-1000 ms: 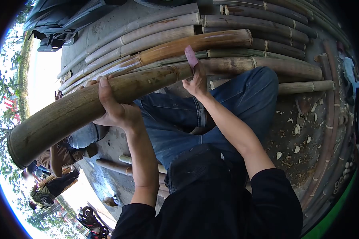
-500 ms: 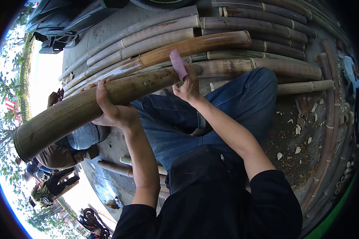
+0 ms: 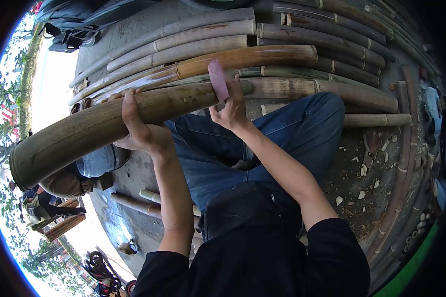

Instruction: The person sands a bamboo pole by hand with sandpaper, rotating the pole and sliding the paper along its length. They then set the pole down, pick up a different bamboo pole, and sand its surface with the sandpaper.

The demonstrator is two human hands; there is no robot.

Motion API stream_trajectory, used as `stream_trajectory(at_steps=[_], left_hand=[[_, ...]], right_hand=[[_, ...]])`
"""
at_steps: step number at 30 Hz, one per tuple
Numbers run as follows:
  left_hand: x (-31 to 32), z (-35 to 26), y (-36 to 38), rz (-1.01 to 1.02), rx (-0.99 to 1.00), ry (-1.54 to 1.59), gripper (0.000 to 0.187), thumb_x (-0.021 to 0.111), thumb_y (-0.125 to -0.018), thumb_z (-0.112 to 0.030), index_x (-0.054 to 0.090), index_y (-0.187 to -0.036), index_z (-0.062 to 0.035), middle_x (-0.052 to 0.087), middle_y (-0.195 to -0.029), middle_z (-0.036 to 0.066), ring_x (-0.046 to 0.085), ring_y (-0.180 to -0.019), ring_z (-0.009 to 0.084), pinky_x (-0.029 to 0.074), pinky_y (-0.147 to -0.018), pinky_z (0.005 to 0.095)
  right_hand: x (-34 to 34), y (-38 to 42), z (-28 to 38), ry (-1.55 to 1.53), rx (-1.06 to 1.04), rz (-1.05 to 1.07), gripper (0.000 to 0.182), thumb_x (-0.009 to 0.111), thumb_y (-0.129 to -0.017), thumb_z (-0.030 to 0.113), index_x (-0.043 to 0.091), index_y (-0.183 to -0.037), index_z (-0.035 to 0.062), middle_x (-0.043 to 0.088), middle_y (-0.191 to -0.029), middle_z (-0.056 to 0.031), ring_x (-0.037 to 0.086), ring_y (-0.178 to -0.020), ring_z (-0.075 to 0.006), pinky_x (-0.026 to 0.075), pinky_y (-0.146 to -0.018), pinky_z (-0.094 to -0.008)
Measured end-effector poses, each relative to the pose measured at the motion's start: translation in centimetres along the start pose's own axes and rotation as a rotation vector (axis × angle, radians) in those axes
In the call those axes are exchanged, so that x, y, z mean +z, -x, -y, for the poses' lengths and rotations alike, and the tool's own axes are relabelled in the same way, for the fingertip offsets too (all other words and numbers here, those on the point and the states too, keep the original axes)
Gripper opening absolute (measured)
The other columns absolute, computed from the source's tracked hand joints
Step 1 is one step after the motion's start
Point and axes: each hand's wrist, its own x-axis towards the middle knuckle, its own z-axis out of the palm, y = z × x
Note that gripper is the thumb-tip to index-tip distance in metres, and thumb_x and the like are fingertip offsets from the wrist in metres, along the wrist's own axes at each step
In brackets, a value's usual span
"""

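A thick greenish-brown bamboo pole (image 3: pixel 84 129) lies slantwise above my lap, its wide cut end at the left. My left hand (image 3: pixel 146 132) grips it near the middle, thumb on top and the other fingers partly hidden behind. At its narrower right part, my right hand (image 3: pixel 231 110) is closed on a pink strip (image 3: pixel 218 81) that looks like sandpaper. The strip lies across the pole and its upper end sticks up past it. Some of the right fingers are hidden behind the strip and pole.
Several bamboo poles (image 3: pixel 203 32) lie in rows on the ground ahead, one of them glossy brown (image 3: pixel 248 58). Wood chips (image 3: pixel 362 171) are scattered at the right. A parked vehicle (image 3: pixel 74 29) stands at the upper left; a seated person (image 3: pixel 39 210) is beyond at the left.
The pole's wide left end has risen slightly and shifted left in view. My right hand and the pink strip have moved a little left along with it. Both grips stay the same.
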Motion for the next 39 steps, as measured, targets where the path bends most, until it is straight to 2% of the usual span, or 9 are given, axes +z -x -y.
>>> stream_trajectory(at_steps=[7, 15, 20, 28, 30, 33, 35, 37, 39], left_hand=[[-2.3, 2.0, -0.6, -0.025, -0.039, 0.091, 0.035, 0.069, -0.088, -0.007, 0.054, -0.117, 0.0047, 0.065, -0.106, 0.015, 0.066, -0.093, 0.023, 0.054, -0.093, 0.0372], [-4.7, 7.3, 4.0, 0.239, -0.15, 0.32, 0.045, 0.064, -0.088, -0.014, 0.051, -0.128, 0.0006, 0.065, -0.112, 0.018, 0.066, -0.104, 0.0301, 0.048, -0.107, 0.0466], [-6.9, 8.4, 4.6, 0.106, -0.287, 0.242, 0.049, 0.063, -0.084, -0.02, 0.053, -0.128, -0.0024, 0.063, -0.114, 0.017, 0.063, -0.109, 0.0317, 0.048, -0.105, 0.0485], [-7.5, 7.0, -0.5, 0.535, -0.163, 0.708, 0.076, 0.07, -0.075, -0.038, 0.042, -0.135, 0.001, 0.065, -0.107, 0.024, 0.065, -0.103, 0.0376, 0.051, -0.097, 0.0504], [-6.6, 5.0, -2.0, 0.43, -0.116, 0.532, 0.088, 0.072, -0.077, -0.038, 0.033, -0.144, 0.0018, 0.065, -0.114, 0.029, 0.067, -0.102, 0.0379, 0.051, -0.098, 0.0474], [-3.5, 1.3, -4.0, 0.195, 0.069, 0.356, 0.068, 0.07, -0.086, -0.031, 0.047, -0.139, 0.0058, 0.07, -0.109, 0.025, 0.071, -0.094, 0.0342, 0.051, -0.097, 0.046], [-3.0, -1.0, -4.8, 0.217, 0.064, -0.199, 0.041, 0.065, -0.095, -0.02, 0.058, -0.125, 0.0077, 0.073, -0.1, 0.025, 0.07, -0.103, 0.0365, 0.05, -0.103, 0.0529], [-2.8, 1.6, -5.5, 0.285, 0.293, -0.011, 0.02, 0.061, -0.098, -0.007, 0.067, -0.115, 0.001, 0.076, -0.09, 0.02, 0.073, -0.098, 0.0325, 0.045, -0.109, 0.0519], [-2.6, 2.3, -5.4, 0.289, 0.362, 0.036, 0.019, 0.06, -0.1, -0.006, 0.067, -0.117, -0.0027, 0.076, -0.092, 0.019, 0.072, -0.1, 0.032, 0.042, -0.111, 0.0525]], right_hand=[[-0.4, 4.0, -10.1, 0.233, 0.196, 0.132, 0.074, 0.077, -0.072, 0.006, 0.049, -0.14, 0.0001, 0.056, -0.134, -0.0228, 0.053, -0.129, -0.0423, 0.04, -0.113, -0.0537], [-1.1, 0.5, 2.9, -0.058, -0.039, 0.118, 0.073, 0.079, -0.074, 0.008, 0.052, -0.141, 0.0053, 0.056, -0.138, -0.0185, 0.053, -0.129, -0.0411, 0.04, -0.113, -0.0548], [-0.4, 1.8, -0.8, 0.063, -0.052, 0.157, 0.071, 0.084, -0.073, 0.012, 0.055, -0.137, 0.0065, 0.059, -0.133, -0.0142, 0.055, -0.125, -0.0386, 0.041, -0.11, -0.0525], [1.0, 0.0, 0.5, 0.174, -0.061, -0.038, 0.055, 0.083, -0.071, 0.008, 0.065, -0.123, 0.0069, 0.067, -0.117, -0.0105, 0.061, -0.108, -0.0342, 0.046, -0.098, -0.0472], [2.4, -0.9, -0.4, 0.12, -0.045, -0.061, 0.057, 0.082, -0.074, 0.007, 0.066, -0.129, 0.0066, 0.068, -0.114, -0.01, 0.062, -0.106, -0.0344, 0.047, -0.096, -0.0461], [3.1, -0.3, -0.3, 0.015, 0.085, -0.155, 0.069, 0.083, -0.074, 0.005, 0.061, -0.14, 0.0069, 0.068, -0.123, -0.0121, 0.061, -0.108, -0.036, 0.046, -0.098, -0.0467], [2.4, 0.1, -0.5, 0.053, 0.049, -0.109, 0.072, 0.084, -0.077, 0.007, 0.056, -0.143, 0.0027, 0.063, -0.136, -0.0151, 0.058, -0.123, -0.0345, 0.045, -0.107, -0.0442], [0.8, 0.7, -1.3, 0.051, -0.018, -0.005, 0.076, 0.085, -0.08, 0.012, 0.048, -0.145, -0.0015, 0.054, -0.151, -0.0216, 0.051, -0.141, -0.0386, 0.042, -0.116, -0.0454], [-0.1, 1.8, -4.4, 0.078, 0.051, 0.065, 0.076, 0.086, -0.074, 0.015, 0.052, -0.14, 0.0006, 0.057, -0.137, -0.0194, 0.053, -0.128, -0.0397, 0.043, -0.109, -0.0471]])
